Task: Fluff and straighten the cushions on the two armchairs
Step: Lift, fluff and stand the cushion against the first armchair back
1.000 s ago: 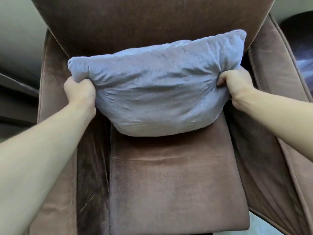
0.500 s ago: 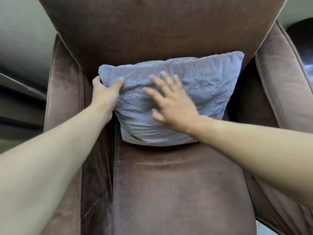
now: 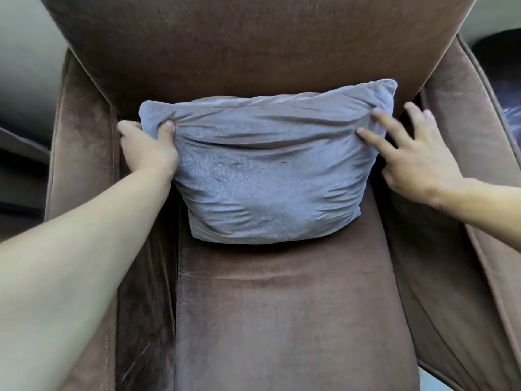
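You have one brown armchair [image 3: 282, 320] in front of you, filling nearly the whole view, and one grey cushion [image 3: 267, 176] on it; a second armchair does not show here. The cushion stands on the back of the seat and leans against the backrest, sitting slightly right of the seat's middle, its cover creased across the top. Your two hands are at its upper corners. Your left hand [image 3: 146, 148] is closed on the upper left corner, thumb on the front and fabric bunched in the grip. Your right hand [image 3: 417, 159] is spread wide and holds nothing; two fingertips [image 3: 363, 134] press the cushion's right edge, the other fingers lie off it, over the dark gap beside the armrest.
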The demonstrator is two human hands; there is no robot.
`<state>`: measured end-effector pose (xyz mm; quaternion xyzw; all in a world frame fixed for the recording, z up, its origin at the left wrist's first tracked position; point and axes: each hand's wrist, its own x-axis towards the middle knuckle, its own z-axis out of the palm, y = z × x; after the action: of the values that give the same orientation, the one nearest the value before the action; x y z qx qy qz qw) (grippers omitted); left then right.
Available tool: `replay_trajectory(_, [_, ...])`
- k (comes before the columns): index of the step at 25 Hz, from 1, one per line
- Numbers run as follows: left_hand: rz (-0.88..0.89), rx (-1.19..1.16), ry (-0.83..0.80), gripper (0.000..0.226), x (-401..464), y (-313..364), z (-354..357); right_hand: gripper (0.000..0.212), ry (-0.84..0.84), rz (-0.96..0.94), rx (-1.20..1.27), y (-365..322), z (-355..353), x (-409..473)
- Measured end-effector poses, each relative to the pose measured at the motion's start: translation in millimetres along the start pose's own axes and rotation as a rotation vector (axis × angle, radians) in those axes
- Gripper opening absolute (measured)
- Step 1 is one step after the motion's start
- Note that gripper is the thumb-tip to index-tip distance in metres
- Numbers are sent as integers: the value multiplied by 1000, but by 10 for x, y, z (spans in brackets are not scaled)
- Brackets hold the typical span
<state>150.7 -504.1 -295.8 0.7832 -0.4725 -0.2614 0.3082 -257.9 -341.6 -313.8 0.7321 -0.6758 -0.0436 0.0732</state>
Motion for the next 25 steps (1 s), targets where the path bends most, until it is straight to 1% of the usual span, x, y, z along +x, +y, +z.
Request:
replay_trajectory(1, [40,113,78,53,-100,5,-31,62,29,77,61,-59,-44,-19])
replay_trajectory(2, [178,200,158,50,-255,-4,-67,50,76,114,141,-213,-87,-13])
replay_trajectory(3, [421,235,161,39,-433,-24,-81,39,86,103,265,-422,-140,19])
replay_trajectory(4, [692,241,43,30,-638,-48,-77,32,42,62,425,-673,-199,78])
replay_trajectory(5, [890,266,-139,27,-829,-74,-45,29,-24,9,573,-911,-244,143])
replay_trajectory(6, [1004,331,-296,29,-924,-109,16,29,-35,-26,652,-1108,-257,227])
replay_trajectory(7, [1057,440,-343,33,-924,-119,100,31,26,-53,630,-1270,-234,333])
replay_trajectory(8, [1052,554,-265,40,-846,-75,177,33,136,-56,532,-1342,-191,446])
replay_trajectory(9, [1005,655,-154,49,-737,-20,222,37,235,-34,417,-1312,-144,545])
replay_trajectory(10, [944,739,-86,57,-598,20,231,43,280,5,324,-1227,-103,621])
replay_trajectory(11, [918,777,-45,64,-448,29,209,50,288,32,264,-1106,-69,686])
replay_trajectory(13, [969,801,-61,71,-162,-7,142,59,273,26,206,-832,-20,768])
replay_trajectory(15, [1039,804,-71,73,-23,-17,96,64,292,16,206,-662,10,827])
replay_trajectory(17, [1055,803,-81,73,21,41,70,66,289,97,235,-623,11,893])
replay_trajectory(20, [982,792,-124,78,66,180,-21,66,183,172,216,-558,-69,941])
replay_trajectory(22, [948,763,-141,68,141,229,-100,62,116,169,238,-450,-194,945])
replay_trajectory(23, [950,759,-174,62,184,243,-139,62,80,154,265,-392,-268,943])
replay_trajectory(25, [911,765,-253,60,265,292,-237,66,53,113,319,-287,-379,967])
